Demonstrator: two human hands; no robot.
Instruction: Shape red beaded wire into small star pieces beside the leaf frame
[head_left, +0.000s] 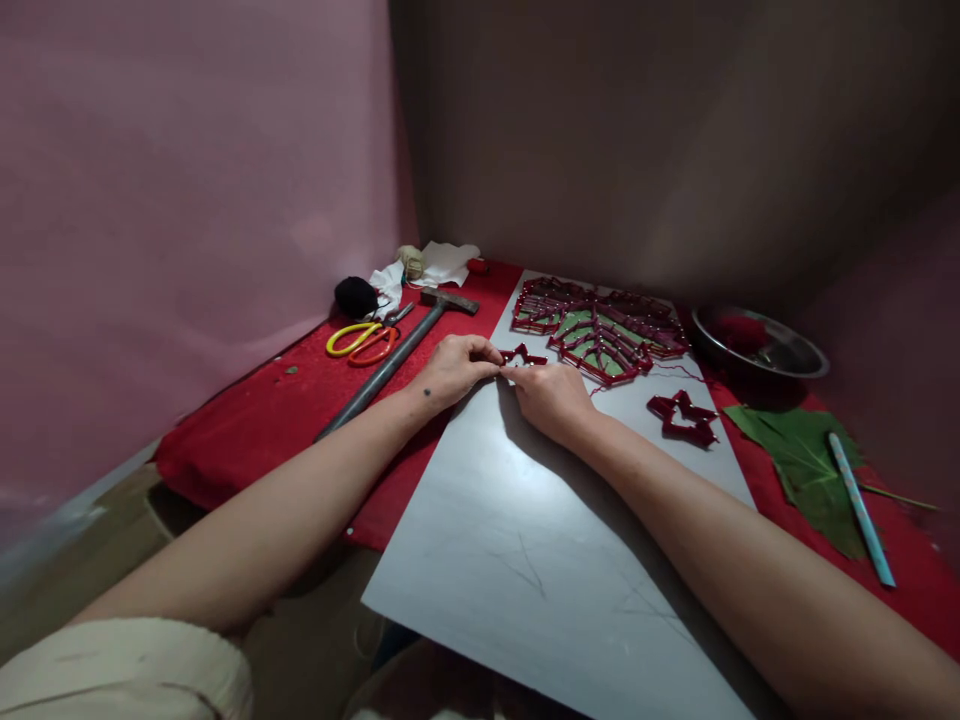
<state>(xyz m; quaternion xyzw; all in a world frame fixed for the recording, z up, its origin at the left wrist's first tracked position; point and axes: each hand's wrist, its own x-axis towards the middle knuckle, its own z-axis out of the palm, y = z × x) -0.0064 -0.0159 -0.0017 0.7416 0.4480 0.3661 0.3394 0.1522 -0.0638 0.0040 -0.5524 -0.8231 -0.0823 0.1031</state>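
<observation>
My left hand (463,366) pinches its thumb and fingers together at the left tip of a small dark red yarn star (525,352), strung round nails on a white board (480,520). Close against it, my right hand (551,398) has its fingers curled in and its forefinger reaching to the same tip. A thin strand of dark red yarn (598,388) shows at the edge of my right hand; my fingers hide part of the star. Beyond lies a large yarn-wound leaf shape (600,325) on nails. A second yarn star (684,418) sits to the right.
Left of the board, on red cloth (247,430), are a hammer (397,355), scissors (364,342), a black yarn ball (355,297) and white paper (448,263). To the right are a metal bowl (795,362) with red yarn, a green leaf (802,460) and a light-blue pen (861,510).
</observation>
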